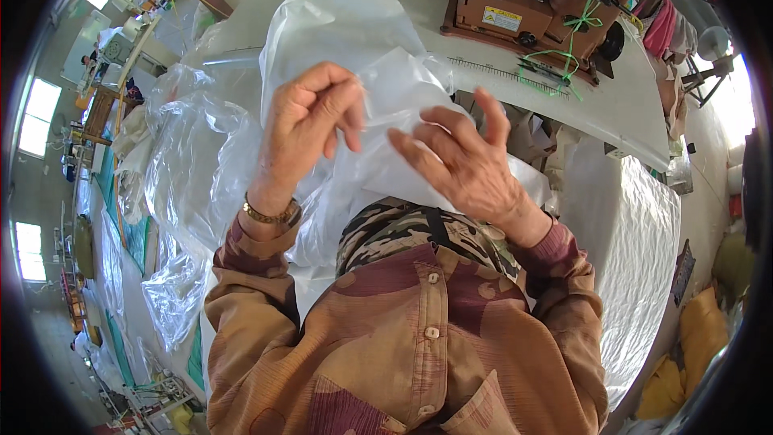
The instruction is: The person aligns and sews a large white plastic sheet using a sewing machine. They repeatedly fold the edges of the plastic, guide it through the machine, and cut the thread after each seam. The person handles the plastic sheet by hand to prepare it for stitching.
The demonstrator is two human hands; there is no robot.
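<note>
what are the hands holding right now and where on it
Both hands grip a clear plastic bag at its bunched edge in front of the chest: the left hand pinches a fold with its fingertips, and the right hand holds the edge beside it.

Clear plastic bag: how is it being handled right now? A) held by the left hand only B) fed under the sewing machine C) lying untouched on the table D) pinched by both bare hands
D: the left hand and right hand both pinch the clear plastic bag, held up in front of the person's chest.
</note>
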